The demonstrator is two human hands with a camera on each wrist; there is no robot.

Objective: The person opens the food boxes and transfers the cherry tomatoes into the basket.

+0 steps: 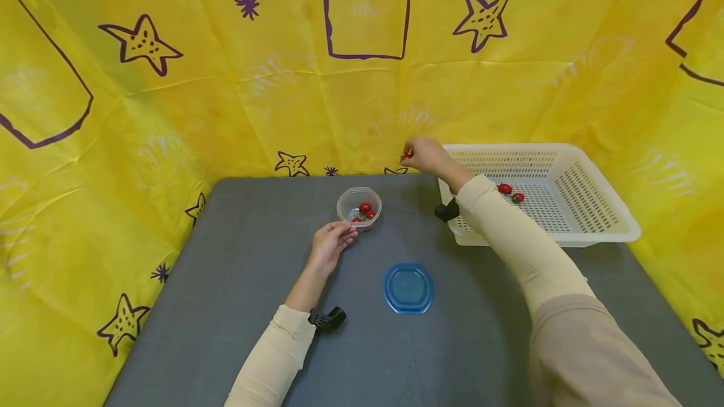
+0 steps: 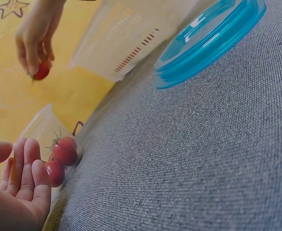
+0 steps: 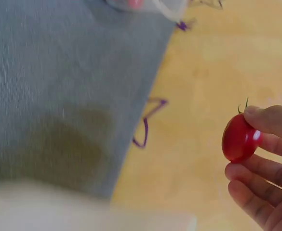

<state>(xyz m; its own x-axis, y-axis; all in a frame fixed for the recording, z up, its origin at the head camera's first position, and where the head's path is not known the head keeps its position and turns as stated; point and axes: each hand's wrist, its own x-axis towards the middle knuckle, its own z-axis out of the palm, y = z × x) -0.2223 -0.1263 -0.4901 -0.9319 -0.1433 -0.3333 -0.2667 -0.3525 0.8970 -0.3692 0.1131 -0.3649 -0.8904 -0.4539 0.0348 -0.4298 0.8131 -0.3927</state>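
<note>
My right hand [image 1: 428, 154] pinches a small red cherry tomato [image 3: 240, 138] by its stem end and side, raised beside the left end of a white basket [image 1: 613, 222]. Two tomatoes [image 1: 504, 188] lie in that basket, partly behind the right forearm. At the near side of a small clear plastic container [image 1: 360, 192], my left hand [image 1: 330, 245] holds the rim between thumb and fingers. Inside the container sit several red tomatoes [image 1: 365, 207] with green stems; the left wrist view shows some of these tomatoes [image 2: 63, 151] through its wall, just past the fingertips.
A blue lid [image 1: 408, 289] lies flat on the grey table [image 1: 237, 281], nearer than the container. Yellow cloth [image 1: 362, 112] with purple drawings hangs behind the table and at both sides. Each wrist wears a black camera [image 1: 328, 319].
</note>
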